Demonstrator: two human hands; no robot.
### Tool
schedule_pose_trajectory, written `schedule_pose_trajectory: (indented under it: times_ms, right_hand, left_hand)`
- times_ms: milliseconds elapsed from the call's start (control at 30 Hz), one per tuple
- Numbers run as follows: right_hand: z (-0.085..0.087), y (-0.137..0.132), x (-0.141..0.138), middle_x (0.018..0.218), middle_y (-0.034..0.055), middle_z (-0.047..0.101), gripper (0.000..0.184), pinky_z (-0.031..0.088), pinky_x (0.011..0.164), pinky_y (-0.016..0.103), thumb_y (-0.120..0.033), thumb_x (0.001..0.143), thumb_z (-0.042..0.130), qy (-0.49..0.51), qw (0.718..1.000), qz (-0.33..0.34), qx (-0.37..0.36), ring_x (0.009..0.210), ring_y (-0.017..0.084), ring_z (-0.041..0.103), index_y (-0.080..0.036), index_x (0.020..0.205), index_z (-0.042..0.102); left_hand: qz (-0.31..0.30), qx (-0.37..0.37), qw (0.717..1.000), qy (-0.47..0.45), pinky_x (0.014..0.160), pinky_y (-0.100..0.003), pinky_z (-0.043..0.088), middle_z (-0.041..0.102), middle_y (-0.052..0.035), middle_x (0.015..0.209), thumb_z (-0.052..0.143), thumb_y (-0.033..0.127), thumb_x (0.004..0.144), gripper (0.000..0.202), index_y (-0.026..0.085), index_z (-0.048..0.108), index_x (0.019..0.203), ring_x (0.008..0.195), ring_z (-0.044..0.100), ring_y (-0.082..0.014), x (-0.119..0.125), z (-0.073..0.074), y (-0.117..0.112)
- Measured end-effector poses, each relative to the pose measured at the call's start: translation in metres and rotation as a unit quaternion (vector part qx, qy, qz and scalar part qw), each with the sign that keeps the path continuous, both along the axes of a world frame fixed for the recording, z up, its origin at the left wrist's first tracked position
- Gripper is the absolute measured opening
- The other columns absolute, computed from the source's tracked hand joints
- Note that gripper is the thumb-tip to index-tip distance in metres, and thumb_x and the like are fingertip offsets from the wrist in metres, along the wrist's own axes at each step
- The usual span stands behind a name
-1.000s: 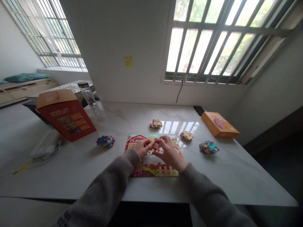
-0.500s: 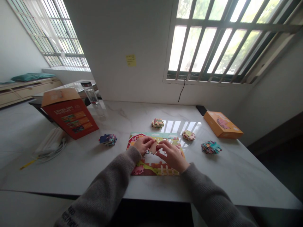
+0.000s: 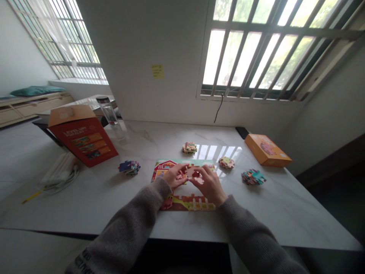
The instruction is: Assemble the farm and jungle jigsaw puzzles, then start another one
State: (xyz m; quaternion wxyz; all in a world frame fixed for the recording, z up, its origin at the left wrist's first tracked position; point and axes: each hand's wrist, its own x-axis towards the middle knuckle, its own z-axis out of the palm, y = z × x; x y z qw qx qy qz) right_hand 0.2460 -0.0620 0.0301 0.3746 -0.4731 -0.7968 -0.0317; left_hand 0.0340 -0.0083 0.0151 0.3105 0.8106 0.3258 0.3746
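Both my hands are over a farm-scene jigsaw puzzle board [image 3: 185, 204] on the marble table [image 3: 159, 217], with a red barn at its left and a fence along its bottom. My left hand [image 3: 175, 177] and my right hand [image 3: 209, 185] pinch a jigsaw piece [image 3: 194, 172] between their fingertips, just above the board's middle. The hands hide most of the board's centre. Small stacks of jigsaw pieces lie around it: one [image 3: 130, 167] to the left, one [image 3: 189, 148] behind it, and two [image 3: 227, 163] [image 3: 253, 177] to the right.
A red puzzle box [image 3: 82, 140] leans at the table's left, near a glass bottle [image 3: 108, 112] and a white cable [image 3: 61, 175]. An orange box [image 3: 268, 150] lies at the right. A wall stands behind the table, and the near edge runs below my forearms.
My hands have shifted slightly towards the far side of the board, carrying the piece with them. They now cover more of the board's pale gap. The stacks and boxes have not moved.
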Motion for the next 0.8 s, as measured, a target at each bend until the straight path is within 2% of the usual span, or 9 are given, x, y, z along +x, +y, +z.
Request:
schedule_pose_trajectory:
  times_ms: [100,200,300,433,533,633,700,800]
  right_hand:
    - [0.001,-0.001,-0.002,0.094,0.0051,0.06,0.025,0.052,0.072,0.033,-0.041,0.094,0.065,0.008,1.0,0.014,-0.012,0.082,0.02,0.062,-0.022,0.11,0.062]
    - [0.003,0.0,0.003,0.098,0.0057,0.06,0.023,0.053,0.073,0.033,-0.039,0.095,0.063,0.026,0.998,0.04,-0.034,0.082,0.019,0.062,-0.022,0.112,0.062]
    - [0.006,0.007,0.018,0.104,0.0071,0.059,0.019,0.054,0.075,0.033,-0.032,0.098,0.058,0.077,0.995,0.05,-0.048,0.08,0.018,0.061,-0.022,0.113,0.061]
    - [0.01,0.015,0.038,0.105,0.0073,0.061,0.02,0.055,0.076,0.034,-0.023,0.098,0.051,0.127,0.989,0.043,-0.057,0.081,0.018,0.061,-0.022,0.116,0.06]
    - [0.009,0.014,0.039,0.119,0.0092,0.061,0.035,0.055,0.088,0.039,-0.022,0.095,0.055,0.116,0.986,0.091,-0.08,0.096,0.021,0.063,-0.025,0.13,0.055]
    - [0.006,0.01,0.03,0.133,0.0102,0.059,0.047,0.051,0.101,0.044,-0.022,0.094,0.06,0.086,0.984,0.133,-0.087,0.116,0.024,0.059,-0.027,0.139,0.049]
    - [0.004,0.009,0.025,0.134,0.0101,0.059,0.046,0.049,0.104,0.045,-0.022,0.095,0.06,0.065,0.984,0.146,-0.083,0.122,0.025,0.056,-0.027,0.139,0.049]
    - [0.003,0.012,0.025,0.129,0.0099,0.063,0.041,0.051,0.1,0.046,-0.024,0.096,0.061,0.045,0.986,0.143,-0.073,0.118,0.026,0.058,-0.026,0.136,0.052]
  left_hand:
    - [0.009,0.033,0.999,0.018,0.091,-0.037,0.055,0.068,-0.0079,0.11,0.069,0.024,0.083,0.05,0.021,0.059,0.132,0.097,0.065,-0.0209,-0.001,0.003,0.001]
    - [0.025,0.048,0.998,0.022,0.087,-0.034,0.056,0.068,-0.0065,0.105,0.069,0.022,0.081,0.046,0.019,0.061,0.125,0.093,0.066,-0.0194,-0.003,0.006,0.001]
    - [0.048,0.063,0.997,0.018,0.083,-0.033,0.056,0.067,-0.0046,0.098,0.07,0.021,0.077,0.042,0.018,0.062,0.119,0.087,0.065,-0.0187,-0.005,0.008,0.002]
    - [0.059,0.082,0.995,0.016,0.085,-0.034,0.054,0.066,-0.0053,0.098,0.072,0.023,0.076,0.041,0.018,0.063,0.116,0.088,0.064,-0.0195,-0.007,0.01,0.004]
    - [0.062,0.08,0.994,0.03,0.087,-0.034,0.053,0.066,-0.005,0.098,0.071,0.021,0.076,0.041,0.019,0.063,0.115,0.089,0.063,-0.0197,-0.007,0.012,0.002]
    - [0.051,0.085,0.994,0.043,0.086,-0.035,0.052,0.065,-0.0051,0.097,0.07,0.019,0.076,0.039,0.018,0.063,0.115,0.089,0.062,-0.02,-0.005,0.013,0.001]
    - [0.032,0.09,0.994,0.047,0.085,-0.036,0.053,0.065,-0.0054,0.096,0.071,0.019,0.075,0.04,0.018,0.063,0.114,0.088,0.062,-0.0204,-0.005,0.012,0.001]
    - [0.02,0.081,0.995,0.047,0.086,-0.036,0.053,0.065,-0.0051,0.097,0.071,0.022,0.076,0.043,0.018,0.062,0.118,0.089,0.062,-0.0205,-0.005,0.01,0.001]
